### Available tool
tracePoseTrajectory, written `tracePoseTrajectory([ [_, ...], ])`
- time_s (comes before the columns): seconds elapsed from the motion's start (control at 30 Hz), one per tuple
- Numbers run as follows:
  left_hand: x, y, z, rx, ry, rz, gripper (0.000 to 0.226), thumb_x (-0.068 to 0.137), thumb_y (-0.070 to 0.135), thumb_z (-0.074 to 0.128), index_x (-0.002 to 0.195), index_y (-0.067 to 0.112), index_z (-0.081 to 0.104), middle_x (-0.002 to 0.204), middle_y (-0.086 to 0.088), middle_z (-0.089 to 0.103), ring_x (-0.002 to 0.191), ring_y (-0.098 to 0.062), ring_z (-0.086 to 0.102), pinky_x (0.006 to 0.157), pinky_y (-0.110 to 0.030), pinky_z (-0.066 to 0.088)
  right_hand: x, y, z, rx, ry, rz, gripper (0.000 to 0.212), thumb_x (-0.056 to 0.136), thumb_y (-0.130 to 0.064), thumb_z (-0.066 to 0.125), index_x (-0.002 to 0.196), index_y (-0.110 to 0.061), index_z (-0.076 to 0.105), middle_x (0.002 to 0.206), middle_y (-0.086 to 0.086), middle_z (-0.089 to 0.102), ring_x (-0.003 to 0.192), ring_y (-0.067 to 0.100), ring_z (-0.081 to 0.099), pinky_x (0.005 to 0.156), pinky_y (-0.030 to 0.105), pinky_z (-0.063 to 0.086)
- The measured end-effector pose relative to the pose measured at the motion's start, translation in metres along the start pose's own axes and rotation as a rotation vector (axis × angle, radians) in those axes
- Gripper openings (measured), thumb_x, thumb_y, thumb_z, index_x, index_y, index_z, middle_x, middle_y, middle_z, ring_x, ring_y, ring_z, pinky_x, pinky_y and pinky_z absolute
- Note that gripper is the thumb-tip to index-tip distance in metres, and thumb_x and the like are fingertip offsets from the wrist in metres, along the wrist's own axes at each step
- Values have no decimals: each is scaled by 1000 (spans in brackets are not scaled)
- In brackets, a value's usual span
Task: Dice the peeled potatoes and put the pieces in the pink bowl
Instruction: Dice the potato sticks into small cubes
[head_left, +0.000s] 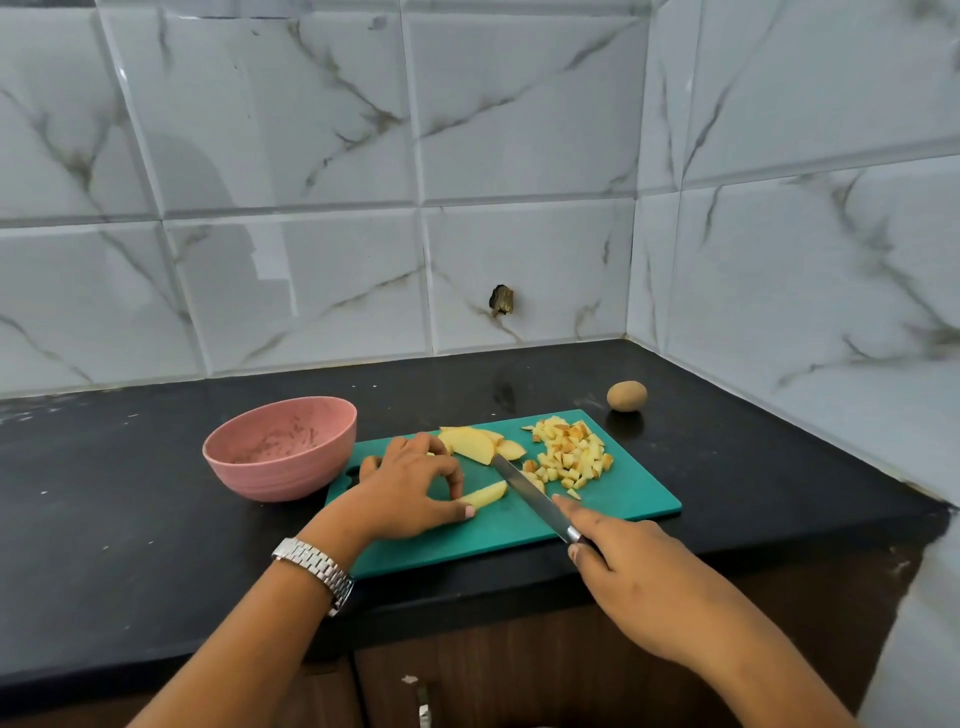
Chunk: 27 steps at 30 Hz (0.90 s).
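A green cutting board (628, 506) lies on the black counter. My left hand (410, 488) pinches a long potato strip (485, 493) at its left end. My right hand (639, 577) grips a knife (530, 493) with the index finger along the spine; the blade slants just right of the strip. Several potato slices (475, 441) lie behind my left hand. A pile of diced potato (569, 457) sits on the board's right part. The pink bowl (280, 447) stands left of the board and holds no potato.
One unpeeled potato (627, 396) rests on the counter behind the board's right corner. White marbled tile walls close the back and right sides. The counter's front edge runs under my forearms, with brown cabinet doors below.
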<state>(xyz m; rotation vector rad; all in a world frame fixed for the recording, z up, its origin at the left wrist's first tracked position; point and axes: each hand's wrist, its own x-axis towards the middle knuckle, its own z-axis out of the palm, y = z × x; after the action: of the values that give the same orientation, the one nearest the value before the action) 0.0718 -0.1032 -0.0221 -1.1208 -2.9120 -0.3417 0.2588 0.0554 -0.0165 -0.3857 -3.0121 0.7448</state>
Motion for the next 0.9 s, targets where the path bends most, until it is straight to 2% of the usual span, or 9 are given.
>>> tracePoseTrajectory([
  [0.1, -7, 6, 5, -57, 23, -35, 23, 84, 57, 58, 100, 41, 56, 124, 14, 42, 121, -10, 36, 102, -42, 31, -4, -6, 4, -65, 66, -20, 55, 107, -40, 31, 154, -46, 4, 97, -13, 55, 76, 6, 55, 59, 18, 44],
  [0.17, -9, 15, 11, -109, 108, -44, 22, 86, 55, 58, 104, 43, 57, 120, 16, 49, 114, -8, 44, 98, -39, 39, -7, -11, 6, -125, 100, -30, 55, 106, -41, 29, 153, -48, 2, 93, -13, 53, 73, 5, 53, 57, 16, 40],
  [0.23, -10, 24, 18, -158, 195, -72, 21, 87, 51, 60, 106, 42, 60, 113, 18, 57, 101, -5, 50, 87, -31, 44, -9, -14, 9, -173, 97, -36, 54, 106, -41, 29, 153, -49, 2, 97, -11, 52, 77, 5, 52, 61, 18, 42],
  [0.33, -10, 29, 28, -209, 303, -136, 20, 87, 47, 62, 105, 40, 65, 103, 19, 63, 93, -3, 52, 76, -26, 43, -7, -17, 15, -276, 61, 9, 60, 107, -33, 32, 154, -45, -3, 102, -4, 51, 86, 9, 54, 72, 26, 48],
  [0.5, -10, 30, 37, -270, 358, -174, 17, 87, 44, 63, 102, 37, 68, 101, 19, 66, 93, -4, 55, 81, -30, 47, -5, -25, 26, -384, 62, 20, 70, 106, -21, 38, 156, -36, -9, 78, -4, 37, 67, 8, 41, 60, 25, 39],
  [0.6, -10, 31, 39, -283, 379, -178, 16, 87, 43, 62, 100, 38, 69, 99, 19, 66, 96, -5, 55, 84, -32, 47, -1, -30, 29, -427, 24, 50, 77, 103, -14, 43, 157, -32, -9, 81, -2, 36, 70, 10, 40, 65, 29, 41],
  [0.73, -12, 31, 40, -291, 394, -183, 16, 87, 44, 61, 100, 38, 69, 100, 20, 65, 98, -5, 55, 85, -35, 48, 9, -32, 25, -413, 6, 61, 77, 102, -14, 45, 157, -32, -6, 93, 1, 42, 82, 14, 43, 70, 32, 41],
  [0.9, -13, 31, 40, -274, 404, -176, 19, 89, 44, 60, 104, 37, 68, 107, 18, 64, 102, -5, 55, 86, -32, 46, 10, -31, 25, -390, 79, 37, 70, 106, -22, 40, 156, -37, -8, 76, -4, 34, 69, 9, 41, 59, 27, 37],
])
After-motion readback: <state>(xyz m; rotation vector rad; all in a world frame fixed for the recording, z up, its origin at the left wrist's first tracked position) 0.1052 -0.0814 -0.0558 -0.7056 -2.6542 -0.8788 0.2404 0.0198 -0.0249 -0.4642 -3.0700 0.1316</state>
